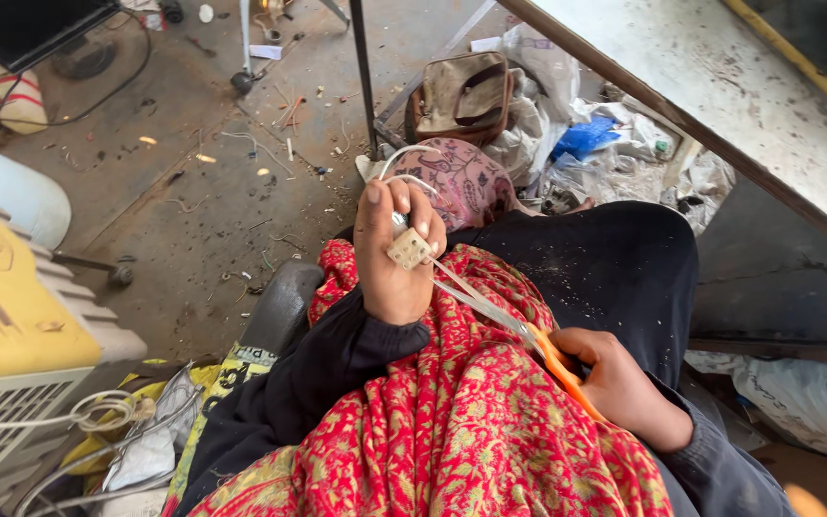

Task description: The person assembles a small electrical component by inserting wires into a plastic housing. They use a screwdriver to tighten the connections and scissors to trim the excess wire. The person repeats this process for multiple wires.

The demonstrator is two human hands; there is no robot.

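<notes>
My left hand (pixel 391 251) is raised over my lap, gripping a small cream plastic connector block (pixel 409 249) with white wires (pixel 404 161) looping up out of my fist. My right hand (pixel 621 385) holds orange-handled scissors (pixel 555 362); their metal blades (pixel 476 299) reach up and left to just below the connector block. A red and yellow patterned shawl (pixel 452 421) lies across my lap over dark trousers (pixel 614 268).
A white table edge (pixel 720 105) runs across the top right, with a metal leg (pixel 364 77). Bags and plastic wrapping (pixel 567 134) are heaped under it. A yellow and white appliance (pixel 11 325) with coiled wire stands at left. Wire scraps litter the concrete floor (pixel 203 182).
</notes>
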